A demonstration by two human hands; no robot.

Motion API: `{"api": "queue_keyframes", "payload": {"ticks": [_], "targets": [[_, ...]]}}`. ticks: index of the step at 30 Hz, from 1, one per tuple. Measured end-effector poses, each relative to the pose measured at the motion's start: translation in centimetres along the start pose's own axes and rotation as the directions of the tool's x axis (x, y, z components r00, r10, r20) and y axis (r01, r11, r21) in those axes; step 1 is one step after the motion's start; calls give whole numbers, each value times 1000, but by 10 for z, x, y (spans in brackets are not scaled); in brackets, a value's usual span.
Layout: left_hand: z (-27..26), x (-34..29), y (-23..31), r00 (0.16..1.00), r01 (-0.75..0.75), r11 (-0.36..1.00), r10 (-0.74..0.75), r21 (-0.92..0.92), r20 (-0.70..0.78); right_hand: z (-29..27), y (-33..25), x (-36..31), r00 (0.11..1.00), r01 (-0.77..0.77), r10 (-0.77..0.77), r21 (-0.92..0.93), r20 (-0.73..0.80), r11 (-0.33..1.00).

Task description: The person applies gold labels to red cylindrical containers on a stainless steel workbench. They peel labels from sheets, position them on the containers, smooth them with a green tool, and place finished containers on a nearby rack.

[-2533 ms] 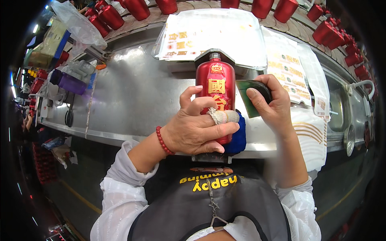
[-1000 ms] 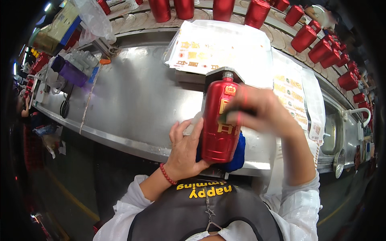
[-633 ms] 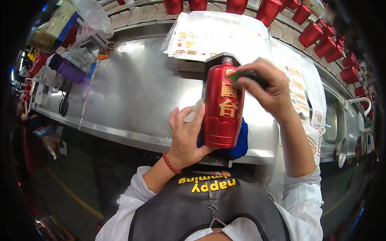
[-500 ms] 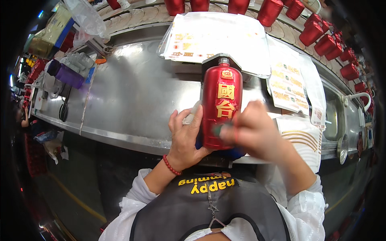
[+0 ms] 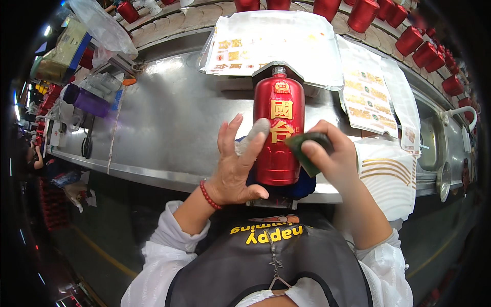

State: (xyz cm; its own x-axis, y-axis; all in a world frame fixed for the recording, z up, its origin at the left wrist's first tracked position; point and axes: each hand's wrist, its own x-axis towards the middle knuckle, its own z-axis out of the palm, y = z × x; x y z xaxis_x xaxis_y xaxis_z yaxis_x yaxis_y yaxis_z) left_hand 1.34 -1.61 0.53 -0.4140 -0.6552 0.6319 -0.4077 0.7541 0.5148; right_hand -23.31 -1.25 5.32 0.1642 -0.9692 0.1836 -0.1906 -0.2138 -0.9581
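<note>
A red bottle with raised gold lettering lies in front of me, neck away, its top end against a dark angular holder. Dark blue cloth shows under its lower end. My left hand is at the bottle's left side, fingers spread. One finger wears a pale cover, and its tip reaches the left edge of the lower gold character. My right hand grips a dark green flat scraper-like piece, whose edge meets the bottle's right side beside that character.
White sheets with gold transfers lie beyond the bottle, and more sheets at the right. A conveyor carries several red bottles behind. A purple bottle stands far left; a sink is at the right.
My left fingers have spread off the bottle's side, the covered one now at the lettering. My right hand has moved up slightly, bringing the green piece into view. Conveyor bottles have shifted right.
</note>
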Motion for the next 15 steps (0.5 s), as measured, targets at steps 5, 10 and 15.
{"api": "queue_keyframes", "payload": {"ticks": [5,10,15], "targets": [[-18,73,-24,938,-248,963,210,109,275,3,14,20,962,-28,56,104,-268,994],[-17,83,-18,880,-391,909,321,148,349,-27,3,10,938,14,-28,-44,-346,999],[-16,50,-11,926,-333,938,307,95,219,-77,-8,-1,910,-39,-15,-124,-413,992]]}}
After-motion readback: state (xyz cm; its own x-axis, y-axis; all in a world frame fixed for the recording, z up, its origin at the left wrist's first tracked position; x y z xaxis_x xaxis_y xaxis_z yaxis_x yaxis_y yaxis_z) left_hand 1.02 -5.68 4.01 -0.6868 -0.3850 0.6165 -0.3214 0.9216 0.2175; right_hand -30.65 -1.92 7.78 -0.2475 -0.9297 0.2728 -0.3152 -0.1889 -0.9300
